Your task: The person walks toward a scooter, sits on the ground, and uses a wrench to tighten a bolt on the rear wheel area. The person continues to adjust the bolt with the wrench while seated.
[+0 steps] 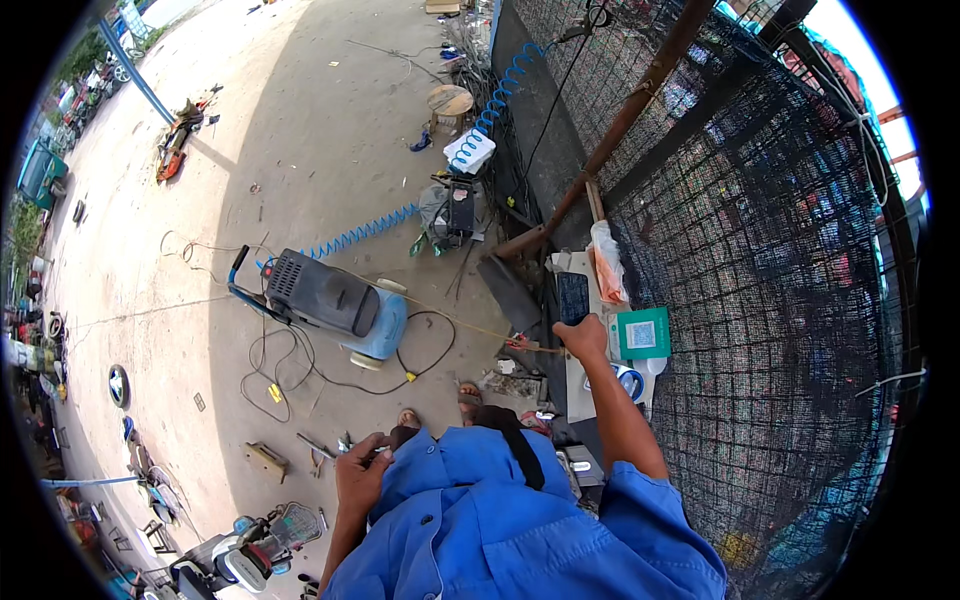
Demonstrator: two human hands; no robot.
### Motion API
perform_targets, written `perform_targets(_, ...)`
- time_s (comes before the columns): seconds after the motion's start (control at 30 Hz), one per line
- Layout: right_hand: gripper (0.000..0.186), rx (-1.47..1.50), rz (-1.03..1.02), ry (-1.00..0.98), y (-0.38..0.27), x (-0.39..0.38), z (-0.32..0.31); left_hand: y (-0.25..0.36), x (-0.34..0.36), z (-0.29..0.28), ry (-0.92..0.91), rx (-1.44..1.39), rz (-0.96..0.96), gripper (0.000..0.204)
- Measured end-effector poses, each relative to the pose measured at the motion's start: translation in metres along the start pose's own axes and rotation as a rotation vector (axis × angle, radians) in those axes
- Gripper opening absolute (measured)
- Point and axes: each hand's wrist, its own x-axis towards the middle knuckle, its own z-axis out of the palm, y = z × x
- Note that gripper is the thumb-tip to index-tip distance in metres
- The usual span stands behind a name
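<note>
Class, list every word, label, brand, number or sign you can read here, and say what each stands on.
No word or number is clear enough to quote.
Teal rectangular card: a square pattern code on a white panel; the pale side print is too small to read.
Dark flat rectangular object in the right hand: any marks are too small to tell.
Blue-and-grey wheeled machine: no readable label.

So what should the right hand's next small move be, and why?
Probably draw the dark phone back toward the body: the right hand grips its near end, and the arm reaches well out to the side, left of the teal card.
</note>
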Motion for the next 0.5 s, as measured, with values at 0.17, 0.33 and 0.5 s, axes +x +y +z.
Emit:
perform_targets(0.17, 0.06, -0.014, -0.019, -0.032, 0.012, 0.042, -0.008, 0.004, -0.006, 0.023, 0.063, -0.022, -0.029, 0.031)
perform_targets(0.33, 0.056, -0.035, -0.064, 0.029, 0.021, 0.058, 0.001, 0.002, -0.012, 0.035, 0.093, -0.012, -0.057, 0.031)
perform_targets(0.5, 0.054, -0.051, -0.099, 0.062, 0.017, 0.06, 0.003, 0.001, -0.014, 0.044, 0.099, -0.006, -0.051, 0.032)
